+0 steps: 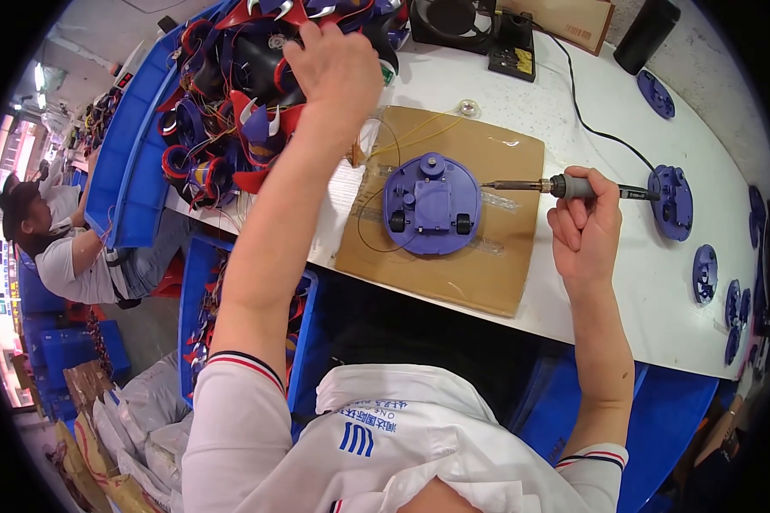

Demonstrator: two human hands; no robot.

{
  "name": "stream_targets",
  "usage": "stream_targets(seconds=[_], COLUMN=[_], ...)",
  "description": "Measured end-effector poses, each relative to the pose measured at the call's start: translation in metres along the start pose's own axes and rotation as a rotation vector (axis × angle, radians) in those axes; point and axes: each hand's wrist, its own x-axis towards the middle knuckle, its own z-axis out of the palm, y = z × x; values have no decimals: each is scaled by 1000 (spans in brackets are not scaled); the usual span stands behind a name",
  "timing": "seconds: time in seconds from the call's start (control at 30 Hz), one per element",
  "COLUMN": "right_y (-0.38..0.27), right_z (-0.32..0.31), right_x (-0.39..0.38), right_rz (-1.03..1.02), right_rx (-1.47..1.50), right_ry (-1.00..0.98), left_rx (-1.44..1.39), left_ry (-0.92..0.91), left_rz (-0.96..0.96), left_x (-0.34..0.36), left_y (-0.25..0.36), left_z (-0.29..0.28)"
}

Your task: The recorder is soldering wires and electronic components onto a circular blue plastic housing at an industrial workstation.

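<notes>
My right hand (pixel 586 218) is wrapped round the grey handle of a soldering iron (pixel 565 186). The iron's tip points left, close to the edge of a round purple plastic base (pixel 432 205) with small black wheels. That base lies on a brown cardboard sheet (pixel 513 274), with thin wires beside it and a small round part (pixel 467 109) at a yellow wire's end. Up at the left, my left hand (pixel 338 73) reaches over a heap of dark, red and purple toy shells (pixel 257 128). Its fingers are bent down among them; what they grip is hidden.
A blue bin (pixel 133 184) borders the heap. Behind the cardboard stand a black fan (pixel 453 19), a soldering stand (pixel 513 60) and a black cylinder (pixel 648 36). More purple bases (pixel 672 203) lie along the right. Another person (pixel 68 239) sits at the left.
</notes>
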Motion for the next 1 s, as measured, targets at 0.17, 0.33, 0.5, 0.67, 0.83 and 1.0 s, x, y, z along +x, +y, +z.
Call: stream_targets(seconds=[0.17,0.33,0.5,0.67,0.83,1.0], right_y=[-6,-5,-6,-4,-3,-1], right_z=[-3,-2,-3,-3,-2,-3], right_x=[-1,-3,-1,2,2,6], right_rz=[17,19,24,33,34,26], right_rx=[17,40,29,37,13,-6], right_ry=[-20,21,36,45,53,64], left_rx=[-6,-37,-85,-313,-469,-359], left_ry=[108,-73,3,-6,-182,-109], left_rz=[80,421,487,449,273,278], left_x=[52,66,64,56,44,39], left_y=[-60,-108,-123,-133,-123,-111], left_z=[12,7,29,22,5,15])
